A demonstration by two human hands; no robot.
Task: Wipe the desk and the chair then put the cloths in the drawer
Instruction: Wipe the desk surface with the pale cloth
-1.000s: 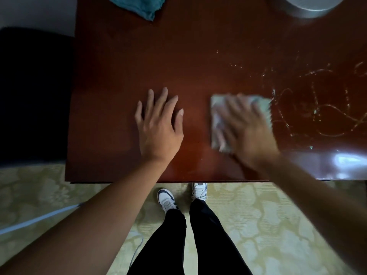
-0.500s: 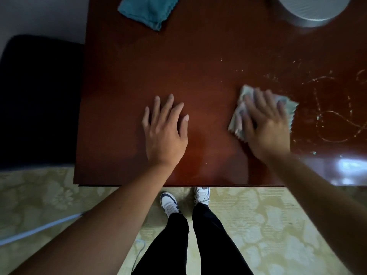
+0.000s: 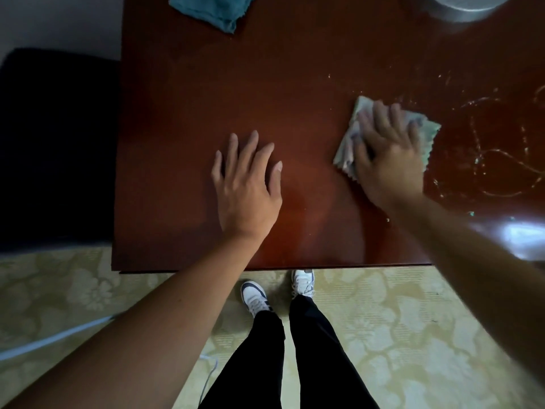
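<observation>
Head view: my right hand [image 3: 389,154] lies flat, fingers spread, pressing the pale cloth [image 3: 424,134] onto the desk [image 3: 295,84] toward its right side, midway between the near and far edges. Chalky streaks [image 3: 495,160] lie just right of the cloth, so I judge the next stroke goes rightward; the right hand is nearer. The cloth's long axis runs diagonally, its far corner pointing right. My left hand [image 3: 244,184] rests open, holding nothing. A teal cloth [image 3: 212,7] sits at the far edge.
</observation>
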